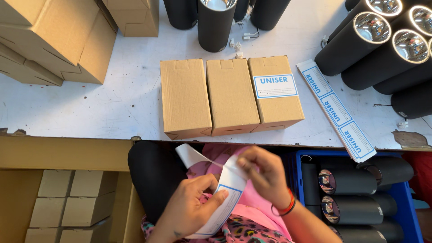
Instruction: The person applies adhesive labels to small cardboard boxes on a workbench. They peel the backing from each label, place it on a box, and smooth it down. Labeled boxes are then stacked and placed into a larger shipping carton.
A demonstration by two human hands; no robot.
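Note:
Over my lap, my left hand [191,209] grips a white sticker sheet with a blue border [225,198], thumb on its face. My right hand [265,173] pinches the top of the sheet, where a strip of white backing [191,155] curls away to the left. Three small cardboard boxes lie side by side on the white table [112,108] in front of me: left box [184,96], middle box [231,94], and right box [274,90], which carries a white and blue label.
A strip of more labels [335,108] lies right of the boxes. Black cylindrical lamps [382,49] fill the far right, others [216,22] stand at the back. Larger cartons [58,40] sit far left. A blue crate [355,193] holds lamps; a carton [67,202] holds small boxes.

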